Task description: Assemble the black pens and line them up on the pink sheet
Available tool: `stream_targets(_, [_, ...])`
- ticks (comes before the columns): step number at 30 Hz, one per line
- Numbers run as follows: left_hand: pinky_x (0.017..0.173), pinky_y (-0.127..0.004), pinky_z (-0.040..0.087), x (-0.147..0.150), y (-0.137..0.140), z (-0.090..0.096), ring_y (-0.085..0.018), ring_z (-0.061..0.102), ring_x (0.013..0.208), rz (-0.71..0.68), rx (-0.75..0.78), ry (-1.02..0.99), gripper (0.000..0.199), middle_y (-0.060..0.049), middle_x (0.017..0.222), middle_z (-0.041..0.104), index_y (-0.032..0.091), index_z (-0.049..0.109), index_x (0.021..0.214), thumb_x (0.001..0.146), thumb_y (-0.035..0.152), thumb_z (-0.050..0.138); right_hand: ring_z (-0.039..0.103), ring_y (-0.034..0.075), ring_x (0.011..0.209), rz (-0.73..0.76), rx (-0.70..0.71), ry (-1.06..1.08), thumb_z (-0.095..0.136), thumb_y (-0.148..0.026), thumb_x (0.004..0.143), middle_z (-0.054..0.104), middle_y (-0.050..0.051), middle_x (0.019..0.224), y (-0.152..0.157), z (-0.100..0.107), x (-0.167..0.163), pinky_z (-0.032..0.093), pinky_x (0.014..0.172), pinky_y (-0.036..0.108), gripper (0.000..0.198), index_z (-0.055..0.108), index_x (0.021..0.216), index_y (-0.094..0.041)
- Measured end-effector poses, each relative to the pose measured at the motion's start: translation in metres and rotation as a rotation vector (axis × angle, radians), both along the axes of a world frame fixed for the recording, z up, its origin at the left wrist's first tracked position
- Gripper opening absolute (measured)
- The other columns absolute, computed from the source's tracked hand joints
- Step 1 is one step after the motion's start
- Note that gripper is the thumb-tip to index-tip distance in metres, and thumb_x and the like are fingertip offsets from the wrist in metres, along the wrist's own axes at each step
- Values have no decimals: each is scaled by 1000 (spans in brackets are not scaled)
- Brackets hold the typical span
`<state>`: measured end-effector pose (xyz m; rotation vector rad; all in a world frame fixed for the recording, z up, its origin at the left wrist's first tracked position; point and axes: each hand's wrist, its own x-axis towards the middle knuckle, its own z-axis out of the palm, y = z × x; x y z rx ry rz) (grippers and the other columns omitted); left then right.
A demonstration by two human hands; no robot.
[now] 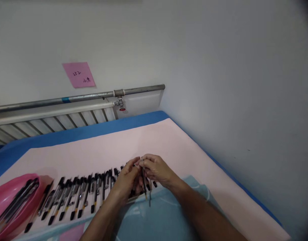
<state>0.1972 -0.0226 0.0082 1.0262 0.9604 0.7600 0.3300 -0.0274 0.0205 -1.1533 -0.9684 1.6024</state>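
In the head view my left hand (130,177) and my right hand (155,169) meet over the near part of the pink sheet. Their fingertips pinch together at the upper end of a thin dark pen refill (144,187), which points down toward me and has a yellowish tip. A narrow greyish piece (150,199) hangs beside it; its kind is unclear. Left of my hands lies a row of clear pens with black caps (79,195), side by side. More black pen ends (154,183) show under my right hand. My fingers hide the exact grip.
At the left edge a pink basin (34,197) holds several pens. A light blue patterned cloth (154,217) lies at the near edge. The pink sheet (93,155) covers a blue surface (143,118). A radiator, pipe (90,96) and pink note (78,75) are along the wall.
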Motion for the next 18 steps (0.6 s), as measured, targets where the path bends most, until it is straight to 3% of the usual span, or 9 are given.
stream_targets(2, [50, -21, 45, 0, 1, 0, -11, 58, 55, 26, -4, 4, 55, 0, 68, 63, 17, 47, 119, 71, 40, 61, 22, 2, 30, -113, 16, -54, 54, -28, 68, 31, -12, 36, 5, 0, 9, 15, 34, 16, 12, 49, 65, -18])
stream_targets(5, [63, -24, 47, -2, 3, 0, -15, 61, 74, 68, 33, 43, 49, -6, 84, 65, 16, 54, 108, 68, 41, 64, 21, 3, 31, -267, 18, -183, 53, -26, 68, 29, -11, 36, 13, 0, 31, 14, 35, 17, 9, 51, 64, -17])
stream_targets(9, [56, -24, 46, -2, 5, 2, -13, 59, 64, 68, 26, 36, 45, -4, 76, 63, 14, 55, 103, 69, 43, 62, 26, 5, 35, -252, 49, -424, 50, -24, 67, 33, -8, 38, 19, -6, 52, 17, 38, 19, 10, 52, 60, -17])
stream_targets(13, [52, -24, 45, -1, 3, 3, -11, 58, 57, 40, 15, 30, 42, -3, 71, 62, 14, 55, 101, 69, 41, 61, 43, 10, 53, -162, 200, -867, 52, -20, 65, 52, -1, 53, 24, -18, 50, 29, 49, 22, 10, 54, 55, -16])
stream_targets(18, [51, -23, 45, -2, 3, 4, -11, 57, 55, 35, 15, 39, 40, -1, 69, 62, 14, 54, 101, 70, 39, 60, 46, 12, 60, -103, 230, -941, 50, -22, 67, 57, 1, 61, 27, -26, 41, 30, 54, 23, 11, 58, 61, -16])
